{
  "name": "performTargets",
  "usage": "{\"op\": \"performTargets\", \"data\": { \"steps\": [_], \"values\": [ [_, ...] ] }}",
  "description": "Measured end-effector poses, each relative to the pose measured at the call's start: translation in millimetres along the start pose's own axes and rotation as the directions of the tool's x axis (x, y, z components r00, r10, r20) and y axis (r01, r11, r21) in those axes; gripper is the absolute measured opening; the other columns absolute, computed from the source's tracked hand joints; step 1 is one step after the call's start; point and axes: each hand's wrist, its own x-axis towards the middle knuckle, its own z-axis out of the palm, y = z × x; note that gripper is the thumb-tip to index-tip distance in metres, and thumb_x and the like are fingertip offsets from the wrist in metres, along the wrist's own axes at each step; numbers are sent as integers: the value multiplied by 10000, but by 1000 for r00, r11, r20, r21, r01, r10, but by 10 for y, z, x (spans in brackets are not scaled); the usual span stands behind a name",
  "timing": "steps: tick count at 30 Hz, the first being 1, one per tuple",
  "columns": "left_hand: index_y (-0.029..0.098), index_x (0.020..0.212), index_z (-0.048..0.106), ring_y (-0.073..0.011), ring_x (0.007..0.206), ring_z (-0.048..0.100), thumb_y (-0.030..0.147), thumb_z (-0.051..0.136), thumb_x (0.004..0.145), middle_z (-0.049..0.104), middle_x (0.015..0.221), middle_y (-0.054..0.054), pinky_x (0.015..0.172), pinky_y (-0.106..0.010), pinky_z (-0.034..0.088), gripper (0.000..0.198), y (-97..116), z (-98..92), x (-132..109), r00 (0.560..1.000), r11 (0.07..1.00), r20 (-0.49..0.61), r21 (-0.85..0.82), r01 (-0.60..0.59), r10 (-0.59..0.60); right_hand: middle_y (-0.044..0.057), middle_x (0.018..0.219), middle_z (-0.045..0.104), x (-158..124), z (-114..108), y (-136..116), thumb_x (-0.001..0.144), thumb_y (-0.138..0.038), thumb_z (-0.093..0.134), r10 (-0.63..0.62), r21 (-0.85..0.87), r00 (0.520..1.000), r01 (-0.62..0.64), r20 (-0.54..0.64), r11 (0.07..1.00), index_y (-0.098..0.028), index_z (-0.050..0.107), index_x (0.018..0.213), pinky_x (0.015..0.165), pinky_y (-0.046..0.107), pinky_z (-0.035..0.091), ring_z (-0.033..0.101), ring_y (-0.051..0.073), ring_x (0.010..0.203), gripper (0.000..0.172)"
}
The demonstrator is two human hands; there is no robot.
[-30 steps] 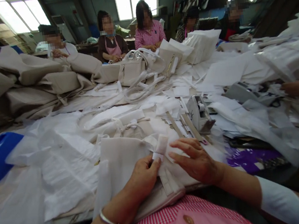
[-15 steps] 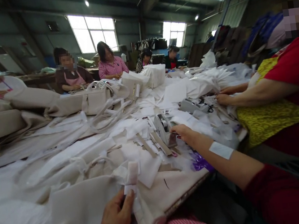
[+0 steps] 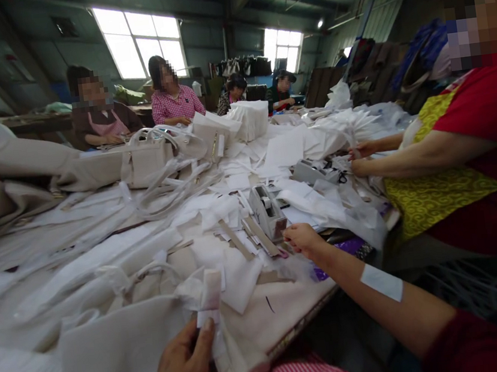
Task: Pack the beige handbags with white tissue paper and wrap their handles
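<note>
My left hand (image 3: pixel 183 357) is closed at the near edge of the table, its thumb pressing a small white piece of wrapping against a pale strap end (image 3: pixel 211 288). Beside that hand lies the cream bag (image 3: pixel 122 340) with white wrapping over parts of it. My right hand (image 3: pixel 304 240) pinches at the front edge of a grey tape dispenser (image 3: pixel 268 211), fingertips together; the clear tape between them hardly shows. A pale patch (image 3: pixel 382 282) sticks to my right forearm.
Cardboard strips (image 3: pixel 259 237) and white foam sheets (image 3: pixel 286 147) litter the table. A second dispenser (image 3: pixel 308 171) stands farther back. Cream bags (image 3: pixel 148 162) line the far left. A co-worker in a yellow apron (image 3: pixel 444 192) works at the right; several others sit across the table.
My right hand has drawn slightly back from the dispenser's front edge, fingers still pinched. My left hand keeps its hold on the strap end. The whole view has shifted a little.
</note>
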Motion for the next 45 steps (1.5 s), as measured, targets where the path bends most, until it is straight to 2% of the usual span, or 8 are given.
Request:
{"op": "performTargets", "data": {
  "steps": [3,6,10,15,25,36,40,45],
  "values": [
    [229,990,701,-283,985,659,527,424,867,752,955,-26,841,-314,515,425,57,-1,-25,1000,1000,-15,10,-14,14,-44,447,472,-102,-11,-89,622,-160,631,-38,-106,999,37,-10,994,-178,512,490,424,212,267,387,84,438,179],
    [210,958,701,-267,905,657,479,416,881,744,880,-44,828,-330,501,399,118,20,-70,999,1000,-27,8,-20,20,-26,559,573,-396,69,-273,674,-208,637,-126,-154,973,157,193,975,-162,628,617,513,211,363,486,106,542,74],
    [161,890,687,-233,799,632,406,423,893,713,807,-63,761,-320,477,360,148,63,-102,995,998,-84,43,-49,52,4,697,646,-879,422,-524,797,-261,564,-317,-70,760,428,567,901,-160,683,785,610,226,420,554,125,642,157],
    [150,874,668,-202,759,622,368,443,905,711,822,-77,707,-290,439,315,116,106,-124,986,993,-147,99,-62,76,-8,681,649,-1228,910,-632,766,-148,542,-381,-101,595,619,708,779,-168,710,820,575,219,387,532,117,611,178],
    [184,849,652,-208,757,630,305,421,918,712,848,-93,676,-305,401,269,104,131,-148,976,964,-188,262,-53,105,-8,588,646,-1236,1192,-515,803,-342,625,-290,-284,785,500,547,818,-186,704,641,547,235,365,553,137,574,238],
    [183,817,631,-234,771,636,305,431,914,696,831,-99,674,-320,394,254,105,154,-169,974,916,-191,400,-40,126,-13,490,549,-1202,1240,-497,722,-409,712,5,-270,858,156,513,950,-159,608,537,434,223,302,426,86,443,328],
    [183,825,634,-235,784,641,283,431,911,695,841,-101,691,-322,402,243,111,163,-182,973,911,-189,410,-46,134,-48,464,487,-1237,1267,-506,741,-411,709,297,-157,764,-253,573,955,-167,520,597,352,196,190,327,53,363,340],
    [179,816,632,-229,780,636,278,440,911,691,834,-100,688,-318,400,236,98,156,-185,968,913,-204,405,-53,147,-60,466,469,-1235,1273,-521,750,-448,728,350,-141,687,-343,637,929,-156,519,639,318,167,202,338,43,354,376]
  ]
}}
